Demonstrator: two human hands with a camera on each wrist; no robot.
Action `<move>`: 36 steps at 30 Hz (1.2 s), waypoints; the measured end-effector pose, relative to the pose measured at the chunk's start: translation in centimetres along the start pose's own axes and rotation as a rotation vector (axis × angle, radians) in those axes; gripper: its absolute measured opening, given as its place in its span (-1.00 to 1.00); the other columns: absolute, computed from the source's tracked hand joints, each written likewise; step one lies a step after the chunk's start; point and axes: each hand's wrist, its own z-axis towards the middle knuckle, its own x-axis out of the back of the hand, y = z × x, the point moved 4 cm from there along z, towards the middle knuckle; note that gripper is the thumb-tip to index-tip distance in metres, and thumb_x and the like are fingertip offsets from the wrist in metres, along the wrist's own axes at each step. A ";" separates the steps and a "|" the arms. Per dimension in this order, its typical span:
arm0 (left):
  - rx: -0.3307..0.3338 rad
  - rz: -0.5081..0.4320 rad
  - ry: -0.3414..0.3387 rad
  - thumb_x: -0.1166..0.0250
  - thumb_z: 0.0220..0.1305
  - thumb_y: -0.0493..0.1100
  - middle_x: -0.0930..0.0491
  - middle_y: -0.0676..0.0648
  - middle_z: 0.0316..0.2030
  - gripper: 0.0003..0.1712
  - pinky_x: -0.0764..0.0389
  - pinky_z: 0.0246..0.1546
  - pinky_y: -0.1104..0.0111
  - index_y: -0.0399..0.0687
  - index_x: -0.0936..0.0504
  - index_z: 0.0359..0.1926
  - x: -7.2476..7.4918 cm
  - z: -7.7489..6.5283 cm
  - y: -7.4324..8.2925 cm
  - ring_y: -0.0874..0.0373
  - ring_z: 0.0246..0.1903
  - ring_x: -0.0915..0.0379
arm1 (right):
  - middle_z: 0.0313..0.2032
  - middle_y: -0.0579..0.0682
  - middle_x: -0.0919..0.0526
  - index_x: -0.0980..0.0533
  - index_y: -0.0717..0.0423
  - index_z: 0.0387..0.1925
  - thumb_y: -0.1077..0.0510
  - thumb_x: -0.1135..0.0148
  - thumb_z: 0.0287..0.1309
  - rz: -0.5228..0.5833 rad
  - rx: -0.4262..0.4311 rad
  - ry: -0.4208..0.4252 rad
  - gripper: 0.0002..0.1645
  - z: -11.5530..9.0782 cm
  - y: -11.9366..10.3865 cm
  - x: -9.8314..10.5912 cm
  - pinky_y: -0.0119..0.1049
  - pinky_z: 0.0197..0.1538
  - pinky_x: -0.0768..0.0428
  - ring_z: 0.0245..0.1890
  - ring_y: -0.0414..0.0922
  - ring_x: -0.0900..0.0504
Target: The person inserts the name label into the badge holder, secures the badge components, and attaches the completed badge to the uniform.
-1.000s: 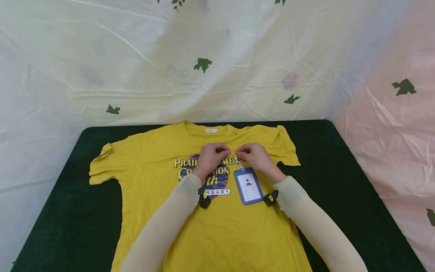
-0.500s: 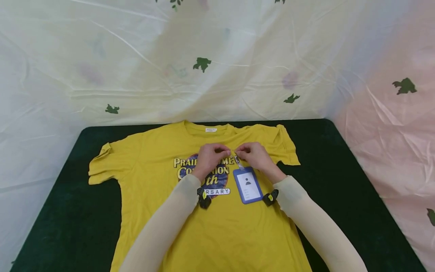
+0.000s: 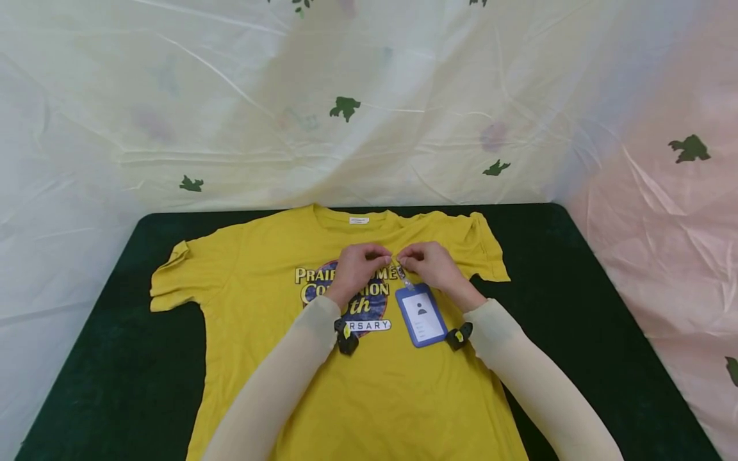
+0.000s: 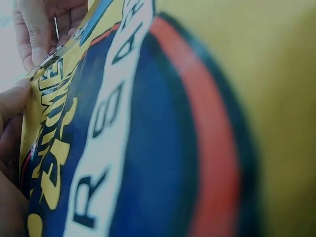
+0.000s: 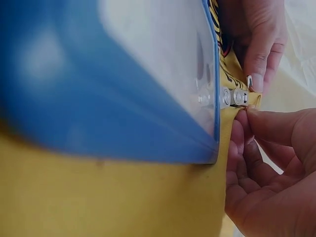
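Observation:
A yellow T-shirt [image 3: 357, 390] with a printed front lies spread out. On its chest lies a blue-framed ID badge holder [image 3: 421, 315] with a white card. A clear strap joins the badge to a small metal clip [image 5: 238, 97], at a raised fold of the shirt. My left hand [image 3: 354, 272] pinches the fold at the clip's far end, thumb against finger. From the other side my right hand [image 3: 434, 264] pinches the cloth right beside the clip. Both hands' fingertips nearly meet. Whether the clip's jaws bite the cloth is hard to tell.
Beneath the shirt is a dark green table [image 3: 582, 333]. A pale curtain [image 3: 288, 128] with green leaf shapes hangs behind it, and pinkish cloth [image 3: 663, 211] hangs to the right. A small black device [image 3: 346, 337] is strapped to each wrist.
Hardly anything differs. Both hands keep their place at the clip, and the badge and shirt lie as before, apart from a slight shift of the head view.

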 end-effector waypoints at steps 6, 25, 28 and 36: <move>-0.013 0.011 -0.034 -0.37 0.24 -0.05 -0.67 0.18 -0.27 -0.86 -0.51 -0.15 0.34 0.10 -0.74 -0.19 0.0 0.0 0.1 0.26 -0.24 -0.52 | -0.22 -0.03 -0.64 -0.65 0.02 -0.13 0.10 -0.15 0.36 0.018 0.001 -0.003 -0.81 0.0 0.1 -0.1 -0.22 -0.17 -0.51 -0.25 -0.04 -0.54; -0.043 -0.030 -0.160 -0.36 0.25 -0.13 -0.66 0.12 -0.16 -0.79 -0.54 -0.07 0.34 0.04 -0.71 -0.09 0.5 0.1 -0.1 0.25 -0.14 -0.55 | -0.25 -0.03 -0.65 -0.66 0.01 -0.15 0.07 -0.19 0.33 0.089 -0.003 -0.030 -0.81 0.1 0.3 -0.4 -0.24 -0.20 -0.55 -0.27 -0.05 -0.57; -0.095 -0.065 -0.212 -0.36 0.24 -0.19 -0.63 0.10 -0.10 -0.69 -0.52 0.02 0.32 0.02 -0.62 0.02 0.7 -0.1 -0.2 0.25 -0.06 -0.53 | -0.26 -0.02 -0.65 -0.65 0.02 -0.15 0.05 -0.19 0.33 0.095 -0.022 -0.024 -0.81 0.1 0.3 -0.3 -0.24 -0.21 -0.54 -0.28 -0.05 -0.57; -0.145 -0.024 -0.242 -0.41 0.20 -0.10 -0.61 0.14 -0.13 -0.60 -0.49 0.03 0.32 0.05 -0.55 0.05 1.1 -0.3 0.1 0.29 -0.09 -0.52 | -0.30 0.01 -0.65 -0.63 0.08 -0.15 0.07 -0.18 0.34 0.105 -0.025 -0.025 -0.79 0.2 0.3 -0.5 -0.29 -0.27 -0.53 -0.33 -0.06 -0.55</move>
